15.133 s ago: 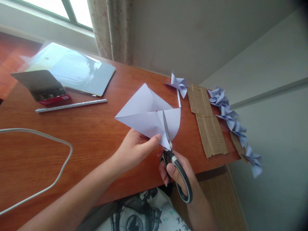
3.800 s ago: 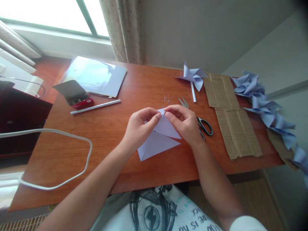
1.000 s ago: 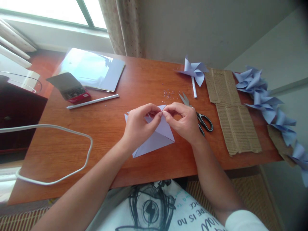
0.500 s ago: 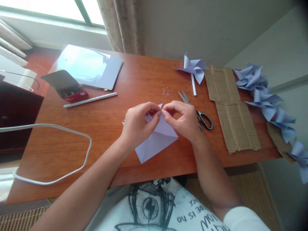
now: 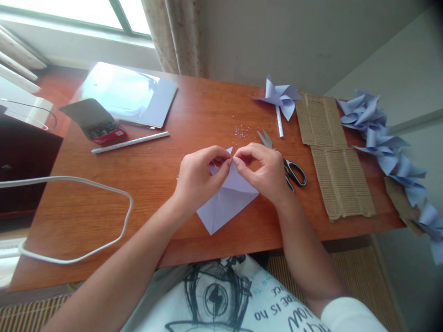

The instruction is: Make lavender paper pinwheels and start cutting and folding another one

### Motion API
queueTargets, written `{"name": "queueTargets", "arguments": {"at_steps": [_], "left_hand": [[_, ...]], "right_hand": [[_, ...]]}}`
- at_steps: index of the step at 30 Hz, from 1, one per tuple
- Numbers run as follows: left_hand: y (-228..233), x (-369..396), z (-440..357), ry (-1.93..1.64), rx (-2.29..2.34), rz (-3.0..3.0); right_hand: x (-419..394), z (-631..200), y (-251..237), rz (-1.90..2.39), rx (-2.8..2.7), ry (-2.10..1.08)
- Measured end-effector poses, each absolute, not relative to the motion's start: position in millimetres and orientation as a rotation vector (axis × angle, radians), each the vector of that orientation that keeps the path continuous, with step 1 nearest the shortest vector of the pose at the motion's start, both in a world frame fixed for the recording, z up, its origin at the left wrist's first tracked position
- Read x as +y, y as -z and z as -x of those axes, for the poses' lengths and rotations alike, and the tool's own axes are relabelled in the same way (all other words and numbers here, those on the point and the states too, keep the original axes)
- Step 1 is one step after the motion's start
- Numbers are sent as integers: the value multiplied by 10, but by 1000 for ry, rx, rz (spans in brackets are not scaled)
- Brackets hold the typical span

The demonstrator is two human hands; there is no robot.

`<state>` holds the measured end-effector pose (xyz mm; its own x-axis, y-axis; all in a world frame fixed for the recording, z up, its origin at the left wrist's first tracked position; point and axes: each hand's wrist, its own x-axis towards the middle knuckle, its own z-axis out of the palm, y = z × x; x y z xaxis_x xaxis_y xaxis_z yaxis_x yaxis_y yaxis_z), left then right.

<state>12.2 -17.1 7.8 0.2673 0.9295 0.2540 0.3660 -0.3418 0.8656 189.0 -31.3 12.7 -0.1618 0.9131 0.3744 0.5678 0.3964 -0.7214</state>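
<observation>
Left hand (image 5: 198,179) and right hand (image 5: 265,171) each pinch a flap of the cut paper square (image 5: 226,203) at its centre. Flaps are gathered but apparently unpinned; scissors (image 5: 285,163) lie just right of the right grip.

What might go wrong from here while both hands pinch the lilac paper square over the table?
The left hand and right hand pinch folded corners of the lilac paper square; a slip may let them spring open. The black-handled scissors lie open right beside the right hand and could nick it. Tiny beads nearby may scatter.
</observation>
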Motion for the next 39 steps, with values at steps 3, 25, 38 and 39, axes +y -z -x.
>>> {"name": "queueTargets", "arguments": {"at_steps": [3,25,38,39], "left_hand": [[-63,-183,-130,-1038,1219,-1960],[-40,-174,-139,-1166,1188,-1613],[-42,-199,-153,-1180,1216,-1633],[-48,-207,-158,-1193,1228,-1674]], "right_hand": [[-310,-1886,-113,1283,-1910,-412],[-326,-1804,-59,1239,-1832,-348],[-359,-1745,10,1246,-1878,105],[-360,-1749,10,1252,-1875,109]]}}
